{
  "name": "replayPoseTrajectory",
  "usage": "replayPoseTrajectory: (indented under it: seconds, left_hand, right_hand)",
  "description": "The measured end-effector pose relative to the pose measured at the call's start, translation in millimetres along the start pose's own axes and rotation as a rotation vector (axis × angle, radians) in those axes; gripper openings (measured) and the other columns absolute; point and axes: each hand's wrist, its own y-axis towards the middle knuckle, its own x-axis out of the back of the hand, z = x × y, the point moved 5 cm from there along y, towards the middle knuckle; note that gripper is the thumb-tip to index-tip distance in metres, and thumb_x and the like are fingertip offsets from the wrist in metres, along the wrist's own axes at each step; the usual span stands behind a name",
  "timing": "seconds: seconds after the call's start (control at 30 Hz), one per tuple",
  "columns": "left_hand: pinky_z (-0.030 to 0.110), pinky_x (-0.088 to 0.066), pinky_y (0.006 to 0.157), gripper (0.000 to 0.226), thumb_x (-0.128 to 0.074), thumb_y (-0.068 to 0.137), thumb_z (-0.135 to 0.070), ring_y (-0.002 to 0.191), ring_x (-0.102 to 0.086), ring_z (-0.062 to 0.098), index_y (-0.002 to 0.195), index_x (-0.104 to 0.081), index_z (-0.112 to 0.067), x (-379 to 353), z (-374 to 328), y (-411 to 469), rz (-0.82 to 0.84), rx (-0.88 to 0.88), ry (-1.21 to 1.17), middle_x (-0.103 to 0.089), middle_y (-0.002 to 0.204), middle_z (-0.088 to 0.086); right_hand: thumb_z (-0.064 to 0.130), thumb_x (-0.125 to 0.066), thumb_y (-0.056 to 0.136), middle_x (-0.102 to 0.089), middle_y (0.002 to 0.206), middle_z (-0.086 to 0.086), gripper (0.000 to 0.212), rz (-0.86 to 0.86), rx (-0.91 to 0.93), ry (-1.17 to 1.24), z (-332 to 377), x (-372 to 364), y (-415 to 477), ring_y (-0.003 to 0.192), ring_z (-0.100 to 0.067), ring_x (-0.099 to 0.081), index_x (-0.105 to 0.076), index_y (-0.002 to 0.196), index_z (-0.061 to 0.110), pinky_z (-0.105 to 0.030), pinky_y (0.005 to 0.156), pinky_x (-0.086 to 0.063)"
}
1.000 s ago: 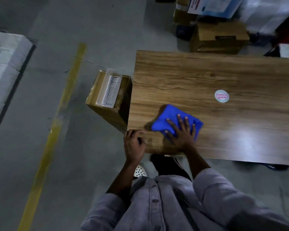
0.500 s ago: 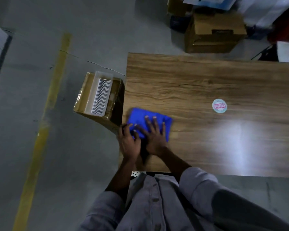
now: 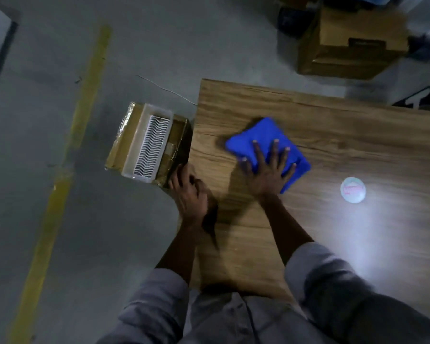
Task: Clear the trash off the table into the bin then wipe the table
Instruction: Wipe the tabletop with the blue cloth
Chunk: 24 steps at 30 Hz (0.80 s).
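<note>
- The cloth (image 3: 255,136) is bright blue, soft-looking and folded into a thick, rough rectangle with rounded corners.
- Its long axis runs on a slant across the tabletop (image 3: 345,135), from the far left toward the near right. One corner points at the far edge and another at the person.
- The cloth lies flat on the left part of the tabletop, a little in from the left edge and nearer the far edge than the near one.
- The right hand (image 3: 267,173) lies palm down on the near half of the cloth. Its fingers (image 3: 274,151) are straight and spread wide, pointing away from the person, and the thumb reaches off toward the cloth's left side.
- The left hand (image 3: 189,194) sits at the tabletop's left edge, well apart from the cloth. It is blurred, so whether its fingers curl round the edge or merely rest there cannot be told.
- A brown cardboard box (image 3: 118,147) stands open on the floor just beside the tabletop's left edge, and a white ribbed tray (image 3: 152,145) lies in it.
- A round white disc (image 3: 353,189) with pink print lies on the tabletop to the right of the cloth and apart from it, at the edge of a bright glare.
- Grey sleeves cover both forearms up to just short of the wrists.
</note>
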Motion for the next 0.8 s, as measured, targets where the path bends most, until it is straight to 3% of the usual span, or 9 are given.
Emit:
replayPoseTrajectory:
  seconds: [0.1,0.17,0.3,0.47,0.6,0.8]
  left_hand:
    - [0.049,-0.037,0.11,0.06,-0.042,0.087,-0.029,0.127,-0.051,0.036,0.143,-0.052,-0.011,-8.7,0.7,5.1,-0.044,0.08,0.01,-0.055,0.138,0.016]
    - [0.043,-0.034,0.111,0.06,-0.038,0.09,-0.035,0.129,-0.051,0.034,0.143,-0.051,-0.009,-8.4,3.1,4.7,-0.102,0.11,-0.048,-0.055,0.141,0.016]
    - [0.029,-0.024,0.116,0.064,-0.034,0.097,-0.038,0.136,-0.046,0.032,0.149,-0.043,-0.002,-14.1,7.4,8.1,-0.106,0.086,-0.001,-0.047,0.152,0.015]
    - [0.046,-0.035,0.108,0.062,-0.034,0.1,-0.041,0.137,-0.045,0.032,0.149,-0.045,-0.006,-23.9,1.5,15.3,-0.007,0.167,0.242,-0.043,0.157,0.012]
    - [0.043,-0.031,0.112,0.06,-0.036,0.103,-0.041,0.146,-0.036,0.023,0.16,-0.026,-0.024,-23.3,-7.3,16.6,0.038,0.16,0.326,-0.026,0.166,-0.005]
    - [0.046,-0.031,0.115,0.062,-0.038,0.104,-0.042,0.148,-0.033,0.022,0.161,-0.021,-0.027,-21.6,-9.8,15.2,0.08,0.195,0.329,-0.026,0.166,-0.005]
  right_hand:
    - [0.061,-0.05,0.093,-0.017,0.17,-0.001,0.066,0.083,0.682,-0.127,60.8,-34.0,-46.6,0.156,-0.036,-0.009,-0.037,0.154,0.042,-0.068,0.12,-0.002]
    - [0.055,-0.054,0.088,-0.023,0.168,0.0,0.066,0.082,0.818,-0.148,73.5,-37.6,-51.6,0.156,-0.034,-0.013,-0.046,0.15,0.035,-0.068,0.119,-0.01]
    - [0.063,-0.046,0.093,-0.017,0.17,0.003,0.064,0.108,0.907,-0.147,90.3,-34.2,-12.8,0.157,-0.03,-0.006,-0.033,0.154,0.046,-0.066,0.12,-0.007]
    - [0.073,-0.036,0.094,-0.014,0.17,0.007,0.063,0.085,0.874,-0.176,117.1,-35.1,44.2,0.158,-0.028,-0.004,-0.025,0.154,0.055,-0.064,0.12,-0.008]
    - [0.075,-0.028,0.096,-0.015,0.17,0.008,0.06,0.07,0.759,-0.152,140.6,-34.6,104.7,0.158,-0.028,-0.005,-0.031,0.152,0.054,-0.065,0.121,-0.004]
    - [0.077,-0.019,0.097,-0.008,0.171,0.008,0.064,0.094,0.583,-0.133,139.5,-16.6,176.4,0.157,-0.03,-0.002,-0.019,0.156,0.052,-0.064,0.122,0.001]
